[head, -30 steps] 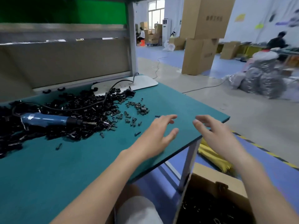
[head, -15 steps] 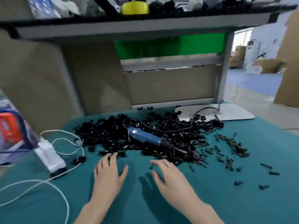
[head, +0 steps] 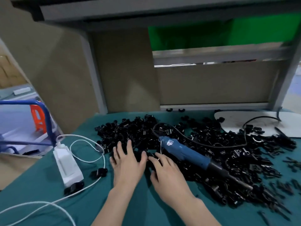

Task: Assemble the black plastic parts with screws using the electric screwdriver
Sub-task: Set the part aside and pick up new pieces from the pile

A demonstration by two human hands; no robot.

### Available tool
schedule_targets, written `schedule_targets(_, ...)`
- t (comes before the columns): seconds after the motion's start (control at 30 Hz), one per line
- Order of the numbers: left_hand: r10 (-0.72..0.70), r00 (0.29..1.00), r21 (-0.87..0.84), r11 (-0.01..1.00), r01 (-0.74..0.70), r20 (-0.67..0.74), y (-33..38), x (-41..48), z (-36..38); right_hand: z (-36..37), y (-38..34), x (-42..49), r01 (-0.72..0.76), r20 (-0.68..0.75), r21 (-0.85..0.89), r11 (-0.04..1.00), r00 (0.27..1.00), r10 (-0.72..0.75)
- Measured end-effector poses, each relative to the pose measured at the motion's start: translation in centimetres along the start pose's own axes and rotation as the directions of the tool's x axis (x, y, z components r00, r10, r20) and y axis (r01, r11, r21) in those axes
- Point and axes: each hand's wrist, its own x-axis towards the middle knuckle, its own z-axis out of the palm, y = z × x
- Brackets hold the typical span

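A wide heap of small black plastic parts [head: 203,144] covers the middle and right of the green table [head: 40,193]. On top of it lies a blue electric screwdriver [head: 192,156], its black tip pointing to the lower right and its black cable looping behind. My left hand [head: 128,162] lies flat with spread fingers on the heap's near left edge. Beside it my right hand [head: 167,175] rests palm down, fingers reaching into the parts just left of the screwdriver. Neither hand holds anything. Loose dark screws [head: 288,185] are scattered at the right.
A white power adapter [head: 66,163] with white cables lies left of my hands, with single black parts [head: 99,172] near it. A white plate [head: 260,121] sits at the back right. Grey bench panels rise behind the heap. A blue frame [head: 47,121] stands at the left edge.
The view swung left and down, from the table's right end to the heap. Both hands moved forward from the bare green surface onto the edge of the black parts.
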Motion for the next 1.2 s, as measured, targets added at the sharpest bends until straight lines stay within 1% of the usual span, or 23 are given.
schedule_targets(0.07, -0.051, 0.999, -0.035, 0.998, 0.051, -0.014, 0.2, 1.7, 0.2, 0.1, 0.4, 0.8, 0.004, -0.016, -0.019, 1.0, 1.0, -0.005)
schedule_targets(0.2, -0.105, 0.994, -0.015, 0.994, 0.105, -0.031, 0.4, 4.2, 0.7, -0.2, 0.8, 1.4, -0.001, -0.048, 0.018, 1.0, 0.999, 0.002)
schedule_targets(0.3, -0.109, 0.994, -0.015, 0.994, 0.108, -0.024, 0.8, 6.6, 0.5, -0.1, 0.7, 1.3, -0.008, -0.06, 0.021, 1.0, 0.998, 0.009)
schedule_targets(0.37, -0.07, 0.998, 0.065, 0.995, 0.069, 0.0, 1.2, 8.9, 0.2, -0.1, 0.7, 1.3, -0.004, -0.061, 0.026, 1.0, 0.998, 0.006)
schedule_targets(0.43, -0.039, 0.997, 0.192, 0.981, 0.026, 0.06, 1.5, 11.3, -0.2, 0.0, 0.9, 1.4, 0.002, -0.068, 0.021, 1.0, 0.998, -0.001)
schedule_targets(0.5, -0.033, 0.986, 0.289, 0.957, -0.015, 0.161, 1.3, 13.8, -0.6, 0.0, 0.9, 1.3, 0.003, -0.077, 0.039, 0.999, 0.997, 0.0)
schedule_targets(0.57, -0.036, 0.962, 0.308, 0.95, -0.051, 0.27, 0.8, 15.7, -1.0, 0.0, 0.9, 1.3, 0.007, -0.077, 0.056, 0.998, 0.997, -0.003)
schedule_targets(0.63, -0.028, 0.951, 0.289, 0.955, -0.065, 0.307, 0.6, 16.6, -0.9, 0.0, 0.8, 1.2, 0.006, -0.09, 0.056, 0.998, 0.996, -0.001)
schedule_targets(0.8, 0.04, 0.968, 0.249, 0.963, -0.103, 0.247, 0.4, 15.3, -0.5, -0.1, 0.6, 1.0, -0.003, -0.154, 0.045, 0.999, 0.988, 0.01)
schedule_targets(1.0, 0.177, 0.971, 0.062, 0.98, -0.189, 0.159, 0.3, 11.4, -0.8, -0.2, 0.8, 1.2, 0.022, -0.121, 0.067, 0.998, 0.993, -0.013)
schedule_targets(1.07, 0.207, 0.975, 0.011, 0.978, -0.209, 0.081, 0.4, 9.9, -0.7, -0.2, 0.9, 1.2, 0.016, -0.112, 0.079, 0.997, 0.994, -0.007)
schedule_targets(1.13, 0.223, 0.975, -0.008, 0.975, -0.223, -0.021, 0.6, 8.9, -0.8, -0.3, 0.9, 1.1, 0.016, -0.112, 0.081, 0.997, 0.994, -0.006)
schedule_targets(1.2, 0.226, 0.97, -0.028, 0.973, -0.229, -0.087, 0.4, 8.5, -1.1, -0.3, 0.9, 1.0, 0.018, -0.11, 0.084, 0.996, 0.994, -0.009)
